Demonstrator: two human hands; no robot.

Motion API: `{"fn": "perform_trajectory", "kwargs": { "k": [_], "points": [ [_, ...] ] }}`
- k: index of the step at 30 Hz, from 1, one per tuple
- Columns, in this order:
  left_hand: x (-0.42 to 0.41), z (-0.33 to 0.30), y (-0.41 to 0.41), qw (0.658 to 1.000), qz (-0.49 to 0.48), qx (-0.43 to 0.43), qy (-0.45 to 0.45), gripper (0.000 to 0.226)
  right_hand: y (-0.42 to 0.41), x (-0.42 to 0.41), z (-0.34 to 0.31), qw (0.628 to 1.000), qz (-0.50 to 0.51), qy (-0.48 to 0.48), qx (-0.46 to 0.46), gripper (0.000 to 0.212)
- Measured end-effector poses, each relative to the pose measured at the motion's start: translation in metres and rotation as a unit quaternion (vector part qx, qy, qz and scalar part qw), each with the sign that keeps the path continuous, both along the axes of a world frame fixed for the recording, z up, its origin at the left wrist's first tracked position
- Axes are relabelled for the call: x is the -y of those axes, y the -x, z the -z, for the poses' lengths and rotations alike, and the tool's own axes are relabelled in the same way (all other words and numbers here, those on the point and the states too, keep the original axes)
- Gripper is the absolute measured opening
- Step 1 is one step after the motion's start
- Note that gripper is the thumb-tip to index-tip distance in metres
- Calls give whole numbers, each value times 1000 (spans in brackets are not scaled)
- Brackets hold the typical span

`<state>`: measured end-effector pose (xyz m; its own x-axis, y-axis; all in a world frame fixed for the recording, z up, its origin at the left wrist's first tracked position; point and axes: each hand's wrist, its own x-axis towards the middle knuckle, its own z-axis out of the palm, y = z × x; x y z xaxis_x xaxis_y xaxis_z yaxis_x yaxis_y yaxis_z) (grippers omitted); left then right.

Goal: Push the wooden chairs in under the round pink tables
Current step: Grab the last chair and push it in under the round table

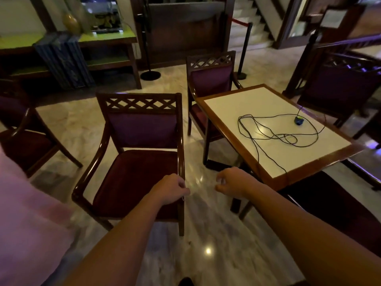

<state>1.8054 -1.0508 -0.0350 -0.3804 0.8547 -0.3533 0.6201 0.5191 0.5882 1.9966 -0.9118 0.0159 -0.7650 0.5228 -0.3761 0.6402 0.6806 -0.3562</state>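
A wooden armchair [140,129] with purple upholstery and a lattice back stands on the floor in front of me, its seat facing me. My left hand [170,189] grips the front end of its right armrest, fingers curled round the wood. My right hand [233,183] hovers over the floor between this chair and a rectangular table, fingers loosely curled and holding nothing. A blurred pink tabletop edge [24,203] fills the lower left, close to me and left of the chair.
The white-topped rectangular table [231,96] at right carries a black cable [274,137]. More armchairs stand at far left [24,141], behind the table [210,79], at right [340,89] and bottom right [329,213]. Stanchion posts [245,50] stand behind on glossy marble floor.
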Motion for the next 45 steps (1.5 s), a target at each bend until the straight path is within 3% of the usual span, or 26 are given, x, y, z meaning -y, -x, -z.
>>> {"fn": "perform_trajectory", "kwargs": {
  "k": [9,27,42,45],
  "points": [
    [-93,-1,57,1000,-29,3,-2,23,64,-98,2,999,-38,-5,-2,39],
    [-250,7,149,968,-244,45,-30,25,231,-311,10,978,-203,-52,0,40],
    [-332,20,303,901,-417,107,-56,36,451,-380,-8,940,-321,-118,-14,33],
    [-344,29,322,862,-477,151,-74,52,496,-381,-10,922,-363,-136,-6,40]
  ]
}}
